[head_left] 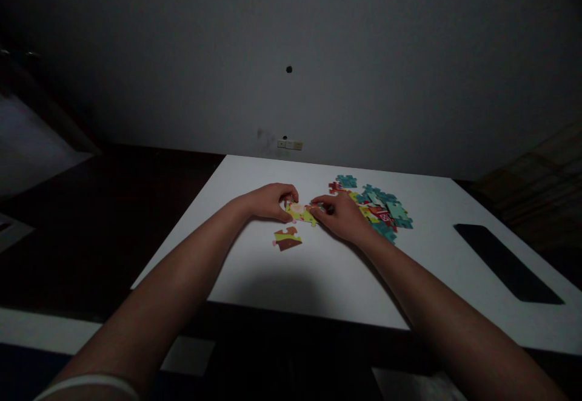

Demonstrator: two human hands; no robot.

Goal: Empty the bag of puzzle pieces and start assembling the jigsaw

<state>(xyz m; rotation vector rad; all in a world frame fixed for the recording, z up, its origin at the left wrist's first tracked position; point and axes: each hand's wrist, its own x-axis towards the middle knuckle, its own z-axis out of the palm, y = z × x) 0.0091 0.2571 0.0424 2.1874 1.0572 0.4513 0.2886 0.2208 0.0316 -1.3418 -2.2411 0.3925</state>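
Observation:
Between my two hands lie yellow-green jigsaw puzzle pieces (pixel 300 212) with pink and red patches, low over the white table. My left hand (pixel 273 201) curls round their left end, thumb in front and fingers behind. At the right end, my right hand (pixel 337 212) pinches the pieces between thumb and fingertips. Whether they interlock fully is too small to tell. Just in front of my left hand, a brown and yellow-green puzzle piece (pixel 288 241) lies flat. Beyond my right hand is a heap of loose puzzle pieces (pixel 393 210), mostly teal with some red and yellow, partly hidden by that hand.
The white table (pixel 254 270) stands near a grey wall with a socket panel (pixel 290 144). A long black flat object (pixel 504 261) lies at the table's right side. Dark floor shows to the left.

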